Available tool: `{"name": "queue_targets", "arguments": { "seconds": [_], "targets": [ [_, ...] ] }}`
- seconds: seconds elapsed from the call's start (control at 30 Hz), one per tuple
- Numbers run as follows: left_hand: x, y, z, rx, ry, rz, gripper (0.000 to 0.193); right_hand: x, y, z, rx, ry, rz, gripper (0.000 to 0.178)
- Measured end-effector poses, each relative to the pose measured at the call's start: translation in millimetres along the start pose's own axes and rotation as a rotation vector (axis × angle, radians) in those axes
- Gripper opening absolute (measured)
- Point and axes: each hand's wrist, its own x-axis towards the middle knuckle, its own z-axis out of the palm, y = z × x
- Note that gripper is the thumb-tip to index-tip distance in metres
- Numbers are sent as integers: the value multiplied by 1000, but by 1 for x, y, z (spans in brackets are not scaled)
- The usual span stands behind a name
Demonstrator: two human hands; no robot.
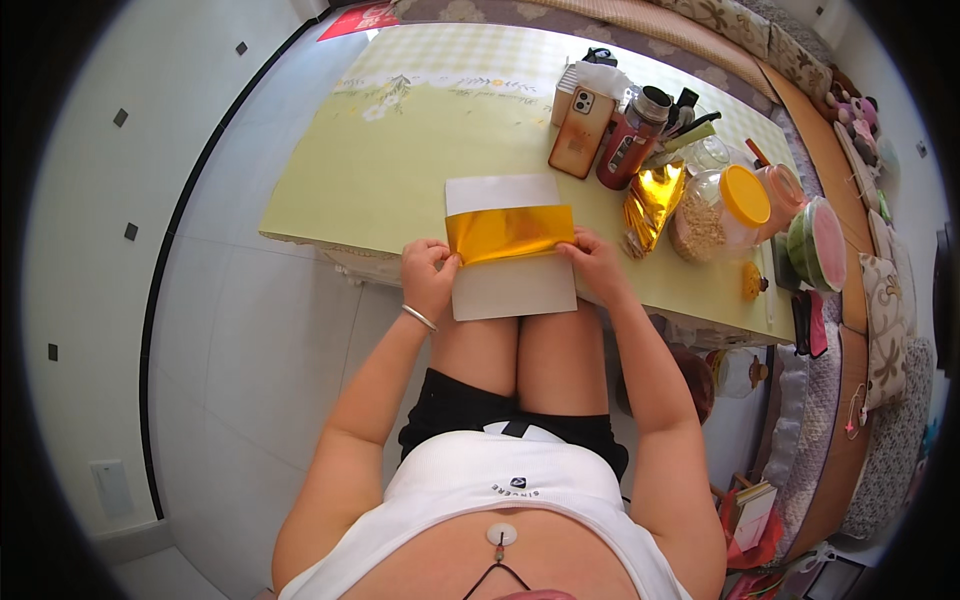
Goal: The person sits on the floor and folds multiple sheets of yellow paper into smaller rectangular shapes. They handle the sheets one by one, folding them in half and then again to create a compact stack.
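Between my two hands a strip of shiny gold foil paper (510,234) stretches across white paper (515,290). The white paper shows above and below the foil, and its lower part reaches past the table's near edge over my lap. My left hand (429,274) pinches the foil's lower left corner, fingers closed. At the lower right, my right hand (594,262) grips the foil's edge between thumb and fingers. A fold or crease runs along the foil's lower edge.
On the table (370,160), to the right, stand a phone (582,132), a dark red bottle (632,140), a gold foil bundle (655,203) and a yellow-lidded jar (722,210). A cut watermelon (815,245) sits at the right edge. Beyond is a cushioned sofa (880,330).
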Motion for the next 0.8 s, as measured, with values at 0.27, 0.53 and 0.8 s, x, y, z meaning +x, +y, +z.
{"name": "queue_targets", "arguments": {
  "seconds": [0.27, 0.53, 0.8],
  "targets": [
    [6, 15, 12, 255, 77, 53, 22, 11, 2, 30, -608, 486, -139, 26],
    [13, 20, 11, 420, 40, 116, 18, 10, -3, 34, -773, 455, -120, 22],
    [32, 6, 17, 410, -435, 634, 38, 12, 7, 57, -1095, 214, -527, 39]
  ]
}}
